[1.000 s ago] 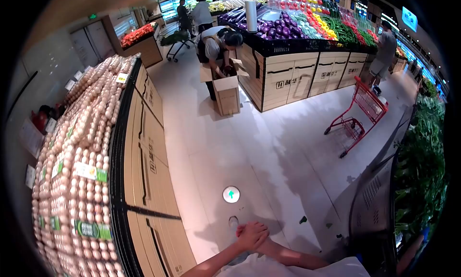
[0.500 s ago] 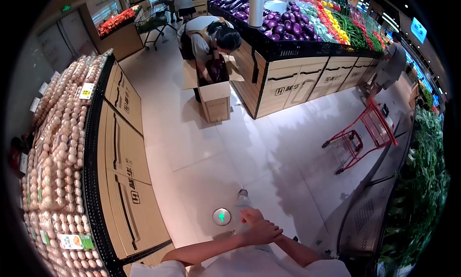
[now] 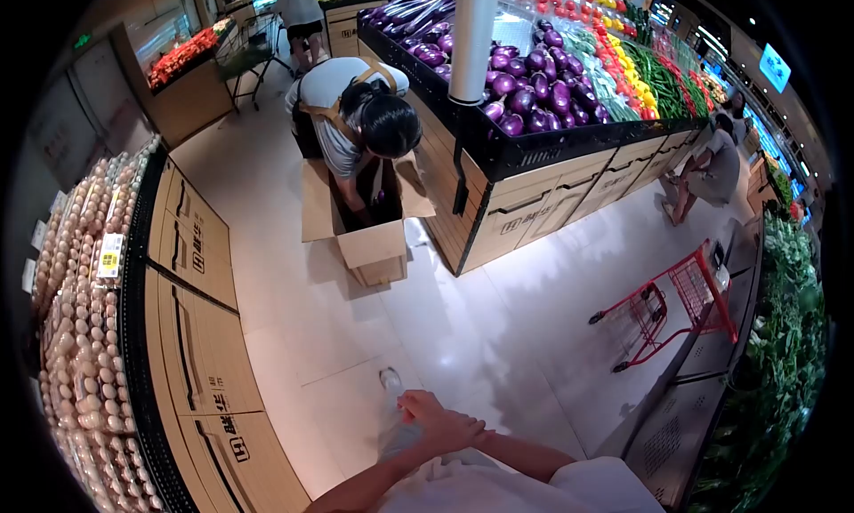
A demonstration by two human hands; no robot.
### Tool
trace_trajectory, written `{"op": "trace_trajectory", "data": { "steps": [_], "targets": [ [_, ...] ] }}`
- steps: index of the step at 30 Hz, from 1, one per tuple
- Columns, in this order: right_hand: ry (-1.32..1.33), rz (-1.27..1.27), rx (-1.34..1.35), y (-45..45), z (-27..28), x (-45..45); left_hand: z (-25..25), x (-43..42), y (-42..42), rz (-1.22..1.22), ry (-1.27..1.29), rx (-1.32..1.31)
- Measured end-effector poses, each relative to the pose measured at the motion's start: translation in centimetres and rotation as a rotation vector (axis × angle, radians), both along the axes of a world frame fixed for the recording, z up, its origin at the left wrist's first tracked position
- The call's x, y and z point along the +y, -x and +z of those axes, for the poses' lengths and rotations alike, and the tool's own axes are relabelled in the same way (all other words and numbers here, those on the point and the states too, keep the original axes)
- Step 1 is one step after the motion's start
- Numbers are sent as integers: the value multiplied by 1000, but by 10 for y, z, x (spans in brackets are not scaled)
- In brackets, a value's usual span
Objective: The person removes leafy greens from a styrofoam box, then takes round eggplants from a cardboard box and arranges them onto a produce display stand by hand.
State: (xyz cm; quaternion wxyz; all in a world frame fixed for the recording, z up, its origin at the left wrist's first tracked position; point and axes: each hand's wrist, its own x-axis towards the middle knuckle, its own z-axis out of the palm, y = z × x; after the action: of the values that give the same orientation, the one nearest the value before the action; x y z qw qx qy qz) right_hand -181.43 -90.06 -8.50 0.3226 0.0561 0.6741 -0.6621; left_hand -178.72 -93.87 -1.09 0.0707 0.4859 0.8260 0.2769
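Note:
My left hand (image 3: 452,431) is wrapped round my right wrist in front of my body, low in the head view. My right hand (image 3: 420,408) pokes out past it to the left, its fingers curled in with nothing seen in them. Both hands are held over the pale floor, apart from any goods. Ahead, a person (image 3: 356,113) in an apron bends over an open cardboard box (image 3: 378,246) and reaches inside. Dark purple eggplants (image 3: 547,95) fill the near corner of the wooden produce stand (image 3: 525,215), beside a white upright roll (image 3: 471,46).
Packed eggs (image 3: 84,353) line a shelf on the left. A red shopping cart (image 3: 676,300) stands to the right near leafy greens (image 3: 774,362). A crouching person (image 3: 712,166) is by the stand's far end; another person (image 3: 301,20) stands at the back near a dark cart (image 3: 253,60).
My view has moved closer to the box and stand. The person at the box bends with an arm deeper inside; the eggplant held up earlier is now lower. My hands stay clasped.

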Motion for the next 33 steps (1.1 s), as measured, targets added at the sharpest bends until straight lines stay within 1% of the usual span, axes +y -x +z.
{"op": "trace_trajectory", "data": {
  "steps": [1, 2, 3, 4, 5, 6, 7, 8, 9, 10, 12, 13, 14, 15, 16, 17, 19, 20, 22, 23, 25, 26, 27, 29, 32, 33],
  "targets": [
    [-7, 9, -13, 18, -5, -3, -1, -6, 20, 31, -25, 64],
    [-88, 30, -46, 39, -6, -7, 1, -13, 38, 63, -48, 125],
    [-169, 53, -73, 63, -5, -13, 2, -19, 58, 74, -54, 114],
    [-173, 89, -10, 84, -4, -12, 1, -24, 78, 111, -211, 119],
    [-64, 82, -77, 106, -6, -7, 0, -30, 99, 157, -370, 128],
    [37, 81, -154, 128, -11, 0, -8, -41, 122, 263, -425, 164],
    [49, 126, 85, 146, -19, 14, -19, -50, 138, 384, -482, 191],
    [128, 6, 312, 157, -64, 27, -20, -63, 157, 542, -489, 143],
    [-233, 95, 294, 180, -25, 29, -23, -81, 171, 696, -479, 96],
    [-215, 20, 15, 199, -22, 32, -33, -96, 179, 741, -475, 81],
    [-377, 133, 13, 236, -22, 34, -58, -123, 199, 1062, -494, -276],
    [-450, 176, 39, 249, -27, 34, -69, -134, 205, 1086, -490, -289],
    [-450, 196, 27, 260, -35, 32, -80, -142, 210, 1119, -425, -327],
    [-504, 241, 91, 271, -44, 29, -90, -152, 218, 1146, -358, -359],
    [-562, 285, 160, 285, -57, 28, -105, -155, 222, 1166, -381, -351],
    [-565, 296, 152, 300, -73, 27, -121, -154, 223, 1176, -381, -362],
    [-769, 472, 374, 331, -101, 13, -143, -155, 230, 1240, -377, -496],
    [-822, 502, 411, 350, -110, 5, -149, -154, 239, 1253, -374, -502],
    [-846, 485, 590, 384, -128, -10, -151, -146, 240, 1316, -375, -593],
    [-822, 439, 630, 402, -134, -15, -158, -142, 244, 1329, -374, -602],
    [-937, 431, 737, 439, -138, -31, -161, -138, 241, 1415, -441, -675],
    [-1012, 419, 824, 456, -143, -31, -169, -128, 237, 1424, -443, -687],
    [-1061, 418, 970, 473, -153, -30, -183, -119, 234, 1475, -435, -748],
    [-1154, 490, 993, 504, -159, -36, -198, -103, 231, 1544, -431, -814],
    [-1190, 620, 1080, 538, -198, -26, -214, -92, 239, 1620, -496, -822],
    [-1260, 721, 983, 546, -208, -23, -216, -93, 246, 1632, -490, -845]
  ]
}}
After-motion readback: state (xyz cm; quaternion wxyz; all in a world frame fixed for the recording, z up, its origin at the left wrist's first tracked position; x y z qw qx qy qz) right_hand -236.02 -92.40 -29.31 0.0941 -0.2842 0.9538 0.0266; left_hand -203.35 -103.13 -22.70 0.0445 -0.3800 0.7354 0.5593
